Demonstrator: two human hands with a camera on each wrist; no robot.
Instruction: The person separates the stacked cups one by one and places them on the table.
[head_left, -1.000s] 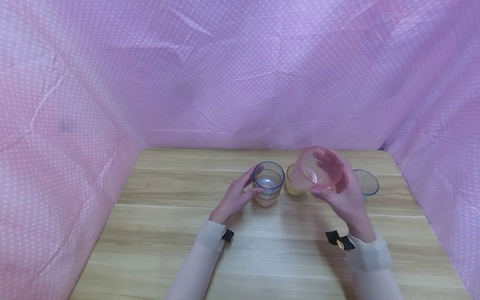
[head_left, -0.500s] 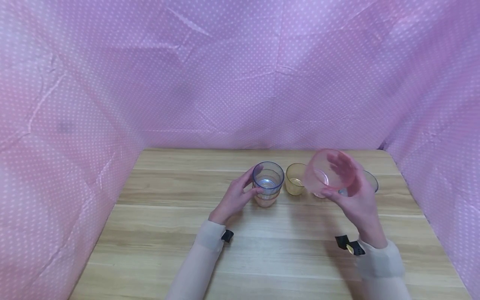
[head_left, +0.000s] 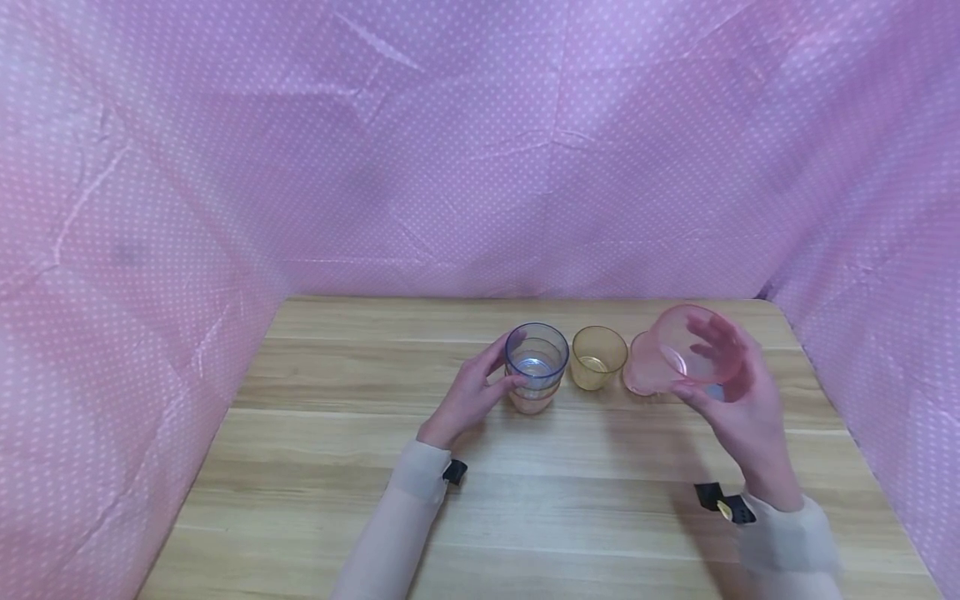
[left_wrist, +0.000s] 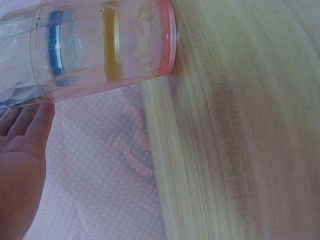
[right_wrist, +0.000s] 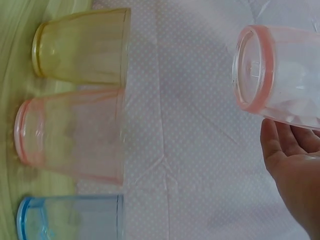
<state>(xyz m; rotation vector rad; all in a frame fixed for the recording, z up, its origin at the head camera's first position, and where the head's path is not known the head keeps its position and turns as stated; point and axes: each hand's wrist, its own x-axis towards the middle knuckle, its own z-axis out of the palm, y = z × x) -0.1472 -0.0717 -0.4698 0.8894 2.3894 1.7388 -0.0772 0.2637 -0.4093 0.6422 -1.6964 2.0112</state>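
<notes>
My left hand (head_left: 474,396) holds a nested stack of clear plastic cups (head_left: 536,379) upright on the table. In the left wrist view a pink cup (left_wrist: 140,45) is outermost, with yellow (left_wrist: 112,42) and blue (left_wrist: 55,47) base rings showing inside it. My right hand (head_left: 746,408) grips a pink cup (head_left: 678,337) around its side and holds it in the air, its mouth tilted toward the head camera. Below it stand a yellow cup (head_left: 598,358), another pink cup (head_left: 640,371) and a blue cup (right_wrist: 75,217), the blue one mostly hidden by the right hand in the head view.
The wooden table (head_left: 322,467) has its back edge just behind the cups. Pink polka-dot cloth (head_left: 450,167) hangs around the back and both sides. The row of standing cups runs left to right, beside the stack.
The right hand has carried the pink cup rightward, from over the yellow cup to over the pink and blue ones. The yellow cup has come into full view. The left hand and stack stay put.
</notes>
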